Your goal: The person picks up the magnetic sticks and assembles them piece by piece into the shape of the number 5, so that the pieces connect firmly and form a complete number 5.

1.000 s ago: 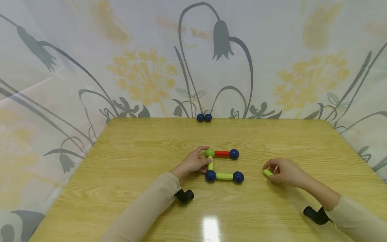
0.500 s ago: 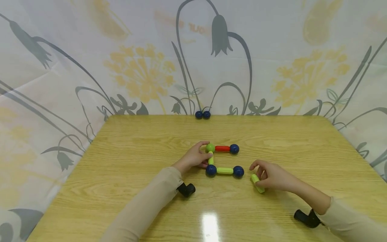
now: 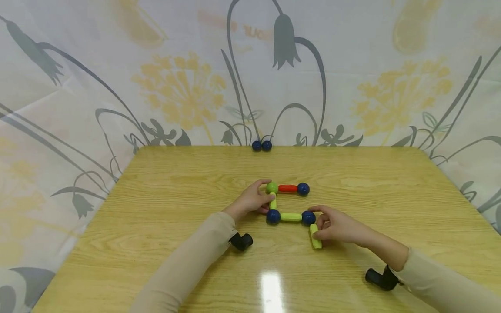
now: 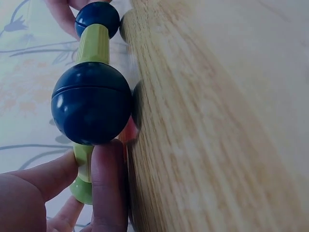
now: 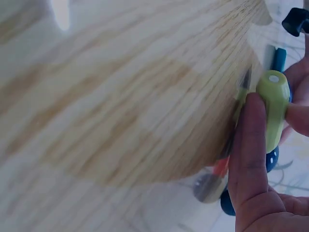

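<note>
In the head view, magnetic rods and balls form an open-sided frame on the table. A green ball (image 3: 272, 188) joins a red rod (image 3: 287, 188) ending in a blue ball (image 3: 303, 189). My left hand (image 3: 249, 202) pinches the yellow-green rod (image 3: 273, 204) between that green ball and the near-left blue ball (image 4: 91, 104). From there another yellow-green rod (image 3: 291, 217) runs to the near-right blue ball (image 3: 308, 218). My right hand (image 3: 339, 225) pinches a loose yellow-green rod (image 5: 274, 116), its far end at this ball; contact cannot be told. A right fingertip reaches the ball's top.
Two blue balls (image 3: 262, 146) sit side by side at the back edge of the wooden table (image 3: 188, 174). Behind it hangs a flower-patterned cloth (image 3: 250, 78). Black wrist-worn pieces show at the left cuff (image 3: 241, 242) and right cuff (image 3: 381, 278).
My right hand has moved left with its yellow-green rod, up to the near-right blue ball, turning the rod more nearly front-to-back. My left hand keeps its hold. The view has tilted slightly.
</note>
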Motion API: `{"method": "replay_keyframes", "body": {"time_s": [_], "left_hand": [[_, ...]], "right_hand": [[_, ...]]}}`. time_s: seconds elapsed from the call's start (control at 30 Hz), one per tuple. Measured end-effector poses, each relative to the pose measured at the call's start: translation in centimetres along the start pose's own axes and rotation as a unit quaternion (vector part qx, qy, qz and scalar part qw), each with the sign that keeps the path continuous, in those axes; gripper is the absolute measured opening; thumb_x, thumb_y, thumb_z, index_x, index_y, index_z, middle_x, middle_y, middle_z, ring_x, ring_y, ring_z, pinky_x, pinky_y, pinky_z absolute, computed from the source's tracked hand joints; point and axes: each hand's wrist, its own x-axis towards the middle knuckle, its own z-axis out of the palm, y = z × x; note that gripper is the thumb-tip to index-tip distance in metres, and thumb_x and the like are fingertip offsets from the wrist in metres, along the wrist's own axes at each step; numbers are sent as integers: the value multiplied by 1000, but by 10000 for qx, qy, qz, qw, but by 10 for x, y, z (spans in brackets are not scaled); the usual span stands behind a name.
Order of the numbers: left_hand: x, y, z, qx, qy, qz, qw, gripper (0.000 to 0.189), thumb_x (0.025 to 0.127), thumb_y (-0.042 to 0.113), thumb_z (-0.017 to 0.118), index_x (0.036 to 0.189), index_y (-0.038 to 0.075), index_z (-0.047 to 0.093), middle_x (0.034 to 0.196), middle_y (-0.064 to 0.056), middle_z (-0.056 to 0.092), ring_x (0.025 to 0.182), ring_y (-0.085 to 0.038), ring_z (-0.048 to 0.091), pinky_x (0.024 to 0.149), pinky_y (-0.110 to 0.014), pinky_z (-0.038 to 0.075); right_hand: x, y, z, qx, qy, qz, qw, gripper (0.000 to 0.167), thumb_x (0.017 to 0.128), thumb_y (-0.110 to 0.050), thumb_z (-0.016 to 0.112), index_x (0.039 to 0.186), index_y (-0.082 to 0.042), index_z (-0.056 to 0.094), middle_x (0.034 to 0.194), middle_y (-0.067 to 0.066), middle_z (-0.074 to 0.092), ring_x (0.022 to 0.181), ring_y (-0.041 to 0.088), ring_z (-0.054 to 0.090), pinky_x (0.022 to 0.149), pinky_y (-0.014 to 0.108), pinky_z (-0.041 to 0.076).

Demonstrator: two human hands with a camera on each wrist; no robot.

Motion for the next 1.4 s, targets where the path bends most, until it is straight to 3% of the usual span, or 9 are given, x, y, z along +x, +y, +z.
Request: {"method": "replay_keyframes", "body": {"time_s": [0.33, 0.53, 0.9, 1.13, 1.4], "left_hand": [[2, -2, -3, -32, -60, -21, 10000, 56, 93, 11, 58, 144, 14, 34, 86, -12, 59, 62, -17, 55, 58, -27, 54], [4, -2, -11, 14, 34, 139, 9999, 59, 92, 11, 61, 144, 11, 33, 89, -15, 62, 61, -17, 59, 58, -31, 55], [28, 13, -36, 392, 851, 696, 9932, 46, 90, 14, 64, 132, 4, 49, 98, -15, 61, 79, -29, 64, 69, -33, 55], [45, 22, -48, 345, 1402, 865, 9857, 44, 90, 15, 64, 130, 3, 52, 101, -14, 57, 91, -34, 59, 79, -37, 52], [65, 30, -57, 514, 2059, 1006, 9720, 39, 88, 14, 65, 124, 1, 57, 102, -12, 57, 89, -29, 57, 77, -36, 50]], "right_hand": [[5, 2, 1, 912, -186, 190, 9955, 64, 82, -6, 68, 133, 8, 32, 80, 10, 54, 67, 23, 58, 61, 33, 53], [5, 2, 2, 1219, -279, 220, 9919, 65, 83, -6, 68, 134, 8, 30, 81, 12, 54, 68, 25, 59, 63, 34, 54], [4, 0, 0, 1270, -328, 259, 9910, 65, 83, -5, 68, 133, 7, 29, 80, 12, 53, 67, 26, 61, 63, 35, 55], [5, 0, 1, 1222, -285, 284, 9917, 64, 82, -5, 68, 132, 7, 30, 80, 11, 53, 67, 24, 59, 63, 35, 55], [5, 2, 1, 1176, -294, 254, 9923, 64, 81, -4, 69, 131, 6, 30, 79, 11, 53, 67, 25, 60, 63, 37, 55]]}}
